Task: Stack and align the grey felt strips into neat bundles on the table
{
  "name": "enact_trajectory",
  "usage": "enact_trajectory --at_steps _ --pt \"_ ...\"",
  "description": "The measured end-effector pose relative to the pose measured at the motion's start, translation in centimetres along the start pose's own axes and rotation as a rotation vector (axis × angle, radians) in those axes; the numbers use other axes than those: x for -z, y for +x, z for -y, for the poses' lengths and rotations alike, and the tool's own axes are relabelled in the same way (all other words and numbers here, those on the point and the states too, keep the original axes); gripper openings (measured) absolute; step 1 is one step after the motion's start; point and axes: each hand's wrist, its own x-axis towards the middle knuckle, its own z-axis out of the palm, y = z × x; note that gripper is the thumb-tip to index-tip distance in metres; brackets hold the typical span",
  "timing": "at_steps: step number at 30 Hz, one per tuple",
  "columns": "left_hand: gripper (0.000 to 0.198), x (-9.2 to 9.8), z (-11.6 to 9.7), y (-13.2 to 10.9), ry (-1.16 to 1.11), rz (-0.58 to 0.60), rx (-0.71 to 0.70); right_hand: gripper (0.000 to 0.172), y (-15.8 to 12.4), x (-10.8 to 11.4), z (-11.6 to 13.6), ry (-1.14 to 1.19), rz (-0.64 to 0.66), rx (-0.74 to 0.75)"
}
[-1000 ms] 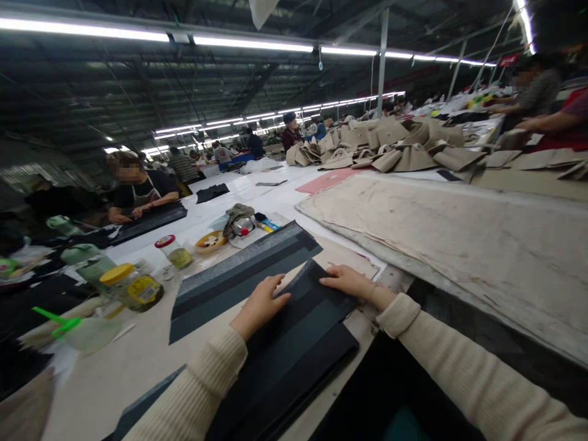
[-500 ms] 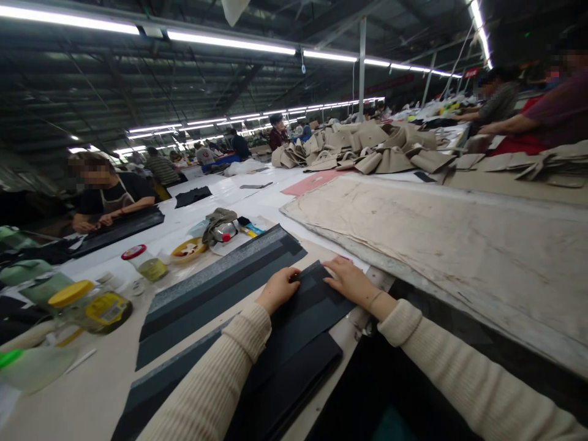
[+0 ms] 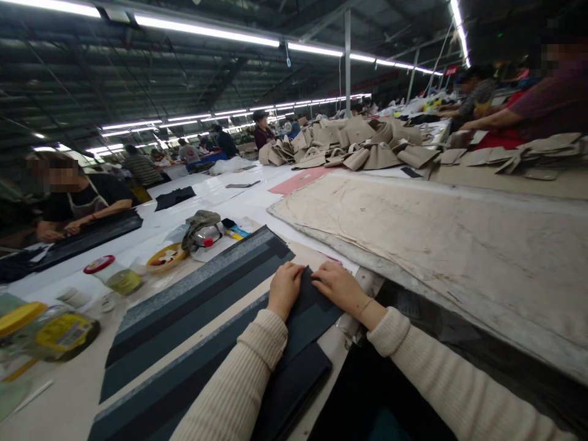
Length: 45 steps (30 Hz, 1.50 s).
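A dark blue-grey fabric or leather panel (image 3: 315, 315) lies near the table's front edge, with a black folded piece (image 3: 294, 383) partly under it. At the panel's far end, the bent fingers of my left hand (image 3: 285, 288) grip its left corner. My right hand (image 3: 340, 289) pinches the same end just to the right, thumb towards the left hand. Fingertips of both hands are partly hidden. To the left, another dark panel (image 3: 193, 306) with a speckled grey strip along its far edge lies flat, and my left sleeve covers part of a further striped panel (image 3: 184, 380).
Left on the table are a yellow-lidded jar (image 3: 59, 331), a red-lidded jar (image 3: 114, 275), a yellow dish (image 3: 168, 257) and brushes (image 3: 235, 229). Right lies a cloth-covered board (image 3: 441, 239). Beige pieces (image 3: 358, 138) are heaped behind. A co-worker (image 3: 87, 196) sits at left.
My left hand has moved forward and closer to my right hand along the panel's end. The view has turned slightly, so the table things shift left.
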Motion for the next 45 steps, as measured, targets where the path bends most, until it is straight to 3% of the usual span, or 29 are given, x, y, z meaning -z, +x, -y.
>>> enact_trajectory --at_steps 15,23,28,33,38,45 --pt "0.031 0.9 -1.2 -0.5 0.322 0.134 -0.182 0.018 0.3 0.4 -0.1 0.012 0.031 -0.009" --pt "0.027 0.6 -1.1 -0.5 0.313 0.093 -0.174 0.050 2.3 -0.2 0.7 0.123 0.094 0.072" --pt "0.024 0.9 -0.1 -0.4 0.183 0.099 -0.165 0.045 2.3 -0.9 1.1 0.067 0.165 0.017" --pt "0.024 2.5 2.4 -1.7 0.034 0.125 -0.148 0.037 2.4 -0.2 1.5 -0.029 0.238 0.062" --pt "0.026 3.6 3.6 -3.5 0.084 0.091 -0.199 0.033 2.8 0.2 1.8 -0.118 0.314 0.121" --pt "0.026 3.6 3.0 -3.5 0.217 0.130 -0.283 0.029 3.1 0.8 3.6 -0.293 0.395 0.126"
